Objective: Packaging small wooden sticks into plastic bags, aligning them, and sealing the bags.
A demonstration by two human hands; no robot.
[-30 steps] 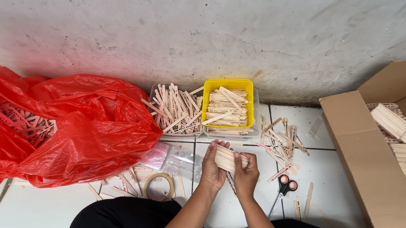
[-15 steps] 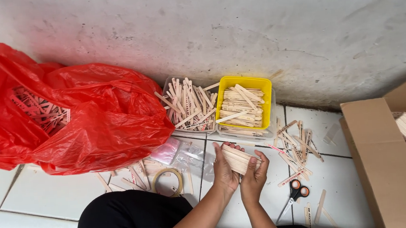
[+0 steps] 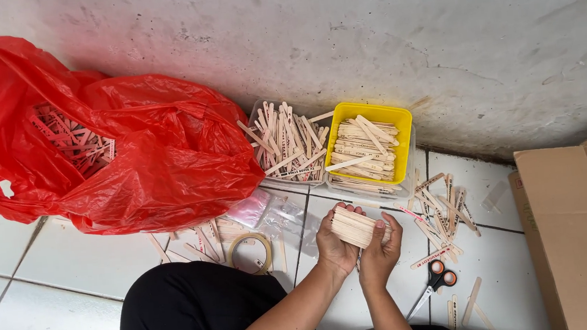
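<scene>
White floor tiles (image 3: pixel 68 262) meet a rough grey plaster wall (image 3: pixel 367 31), and the person sits against them. Just below the frame's centre, the left hand (image 3: pixel 333 243) and right hand (image 3: pixel 382 246) close from both sides on a stack of flat wooden sticks (image 3: pixel 355 226), palms pressing its ends, seemingly to keep the pale slats squared up. Above it, a clear tub (image 3: pixel 285 144) holds jumbled sticks beside a yellow plastic bin (image 3: pixel 368 143) of tidier ones. A crinkled red plastic bag (image 3: pixel 131 165) fills the upper left. Loose sticks (image 3: pixel 438 205), orange-handled scissors (image 3: pixel 435 283) and a tape roll (image 3: pixel 250 252) lie nearby; a cardboard box (image 3: pixel 568 233) stands at right.
</scene>
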